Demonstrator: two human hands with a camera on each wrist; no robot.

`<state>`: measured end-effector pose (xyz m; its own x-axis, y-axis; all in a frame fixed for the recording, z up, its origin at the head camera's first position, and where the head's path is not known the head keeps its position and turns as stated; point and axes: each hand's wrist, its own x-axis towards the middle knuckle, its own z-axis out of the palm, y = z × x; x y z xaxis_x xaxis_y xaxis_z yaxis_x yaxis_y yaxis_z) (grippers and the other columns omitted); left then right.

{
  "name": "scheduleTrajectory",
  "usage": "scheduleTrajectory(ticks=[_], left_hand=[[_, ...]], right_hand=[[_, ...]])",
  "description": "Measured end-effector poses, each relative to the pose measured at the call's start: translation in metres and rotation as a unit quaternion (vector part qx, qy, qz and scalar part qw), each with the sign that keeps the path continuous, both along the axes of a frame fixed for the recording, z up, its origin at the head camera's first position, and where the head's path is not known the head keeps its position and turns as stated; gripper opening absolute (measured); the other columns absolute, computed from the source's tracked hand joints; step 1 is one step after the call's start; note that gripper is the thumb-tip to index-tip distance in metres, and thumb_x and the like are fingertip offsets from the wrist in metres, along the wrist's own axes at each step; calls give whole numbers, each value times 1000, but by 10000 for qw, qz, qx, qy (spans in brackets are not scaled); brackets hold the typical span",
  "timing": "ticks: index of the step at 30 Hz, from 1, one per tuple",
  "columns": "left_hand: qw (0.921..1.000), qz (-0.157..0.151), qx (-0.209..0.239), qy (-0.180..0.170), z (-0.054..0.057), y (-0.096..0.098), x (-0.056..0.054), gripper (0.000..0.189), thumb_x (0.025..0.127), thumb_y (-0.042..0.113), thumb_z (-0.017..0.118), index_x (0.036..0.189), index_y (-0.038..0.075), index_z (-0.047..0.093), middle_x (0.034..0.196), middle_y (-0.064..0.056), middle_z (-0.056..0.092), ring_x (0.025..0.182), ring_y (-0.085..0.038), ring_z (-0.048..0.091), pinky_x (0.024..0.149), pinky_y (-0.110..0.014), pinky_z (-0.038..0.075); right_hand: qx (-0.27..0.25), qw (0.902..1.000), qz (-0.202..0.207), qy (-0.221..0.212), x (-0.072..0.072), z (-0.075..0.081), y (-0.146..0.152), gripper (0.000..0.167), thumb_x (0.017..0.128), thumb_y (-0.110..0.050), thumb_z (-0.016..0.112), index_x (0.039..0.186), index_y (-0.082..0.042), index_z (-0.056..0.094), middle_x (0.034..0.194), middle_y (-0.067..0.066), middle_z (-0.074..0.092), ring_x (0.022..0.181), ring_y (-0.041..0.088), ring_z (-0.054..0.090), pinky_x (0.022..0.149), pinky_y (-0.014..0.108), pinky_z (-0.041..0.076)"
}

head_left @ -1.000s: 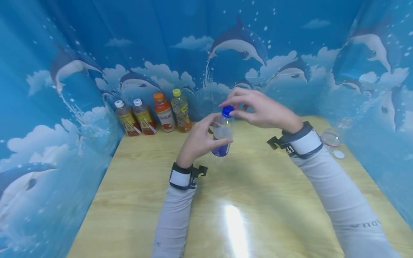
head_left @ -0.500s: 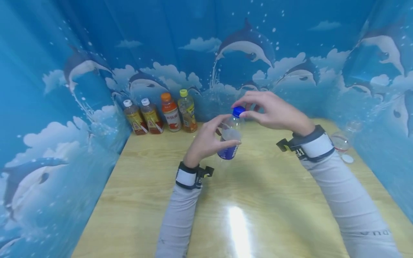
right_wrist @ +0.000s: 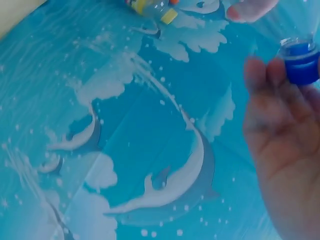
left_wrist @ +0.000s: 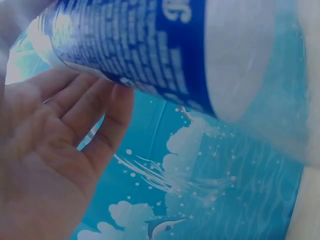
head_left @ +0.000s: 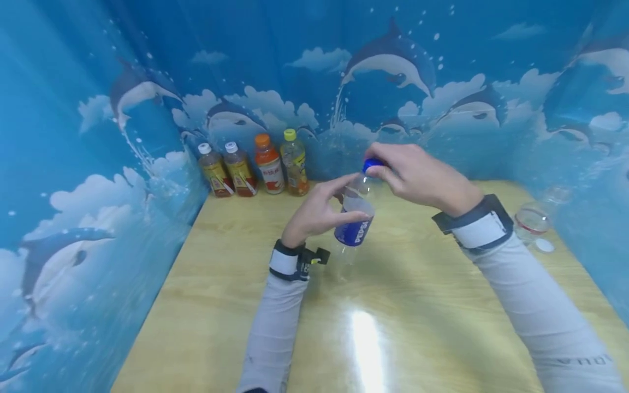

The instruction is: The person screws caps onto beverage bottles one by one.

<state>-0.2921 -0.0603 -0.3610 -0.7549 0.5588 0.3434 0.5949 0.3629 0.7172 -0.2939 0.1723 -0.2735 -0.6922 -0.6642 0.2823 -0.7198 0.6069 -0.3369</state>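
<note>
In the head view, my left hand [head_left: 319, 213] grips a clear plastic Pepsi bottle [head_left: 355, 232] with a blue label, thumb on the near side and fingers behind. The bottle tilts a little, its top leaning right. Its blue cap [head_left: 373, 165] is pinched between the thumb and fingers of my right hand [head_left: 417, 176]. From the left wrist, the printed label [left_wrist: 150, 55] shows large, with my fingers against its side. The right wrist view has the cap [right_wrist: 302, 67] at the bottle's mouth, partly hidden by my fingers.
Several drink bottles stand along the back left: two with white caps [head_left: 231, 147], an orange-capped bottle [head_left: 270, 166] and a yellow-capped bottle [head_left: 295, 164]. At the right edge lie a clear bottle [head_left: 533, 219] and a white cap [head_left: 544, 245]. Dolphin-print curtains [head_left: 314, 33] surround the wooden table [head_left: 221, 305].
My right hand has turned on the blue cap, its fingers now closer together and covering more of it. More of the label's PEPSI lettering shows. The whole head view has shifted slightly.
</note>
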Motion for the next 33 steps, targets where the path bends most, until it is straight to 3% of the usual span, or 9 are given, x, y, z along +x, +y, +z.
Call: scheduleTrajectory(ticks=[7,10,13,18,22,25,27,31,33], left_hand=[[9925,677,-451,915,0,7,-2,77,88,48,78,150,12,48,134,-9,65,103,-16,64,80,-32,57],[9893,877,-618,987,1,6,-2,78,87,49,78,149,14,49,135,-7,64,103,-16,64,79,-31,58],[9952,559,-566,573,2,2,-1,80,85,44,81,152,17,47,137,-4,63,108,-15,62,85,-33,56],[9979,-387,-490,-148,4,0,1,84,84,36,84,155,19,44,143,-3,59,118,-15,60,98,-36,53],[9984,-436,-365,-22,1,6,2,84,85,37,83,156,18,42,142,-3,60,115,-14,60,89,-33,54],[9983,-9,-289,516,0,15,4,84,86,36,83,156,17,41,139,-5,62,112,-16,62,86,-33,55],[9925,537,-338,1048,0,22,7,81,86,35,83,154,15,44,133,-7,65,106,-18,64,81,-32,57],[9574,2013,-650,1965,-3,41,13,73,85,42,82,144,11,54,117,-8,70,80,-16,67,63,-27,56],[9537,2228,-649,1913,-4,45,14,72,84,46,81,142,11,56,115,-8,70,76,-16,66,59,-25,54]], right_hand=[[-337,9961,-803,173,6,-7,-10,28,108,-35,49,106,-8,57,79,5,57,62,19,51,57,33,45],[-326,9957,-865,79,5,-7,-8,32,107,-40,49,102,-9,55,72,6,50,56,20,47,52,32,40],[-140,9984,-527,154,2,-7,0,33,105,-44,51,92,-14,51,66,3,42,54,17,41,51,31,35],[-116,9975,197,676,-1,-12,7,37,101,-36,58,72,-18,43,58,-6,33,47,10,33,47,26,29],[-249,9904,-366,1307,3,-17,0,38,95,-33,56,62,-20,42,51,-7,32,43,10,31,42,26,24],[-243,9793,-1431,1413,7,-16,-8,45,95,-38,53,56,-18,42,47,-4,34,41,16,32,40,28,21],[-205,9668,-2141,1377,10,-14,-14,50,95,-41,50,53,-16,42,46,-1,35,40,19,32,39,30,18],[-61,9478,-2881,1363,6,-12,-21,53,96,-42,45,51,-13,44,46,2,36,40,23,34,39,31,17],[106,9481,-2881,1346,2,-10,-19,56,98,-45,42,52,-13,45,47,2,37,41,23,35,39,31,19]])
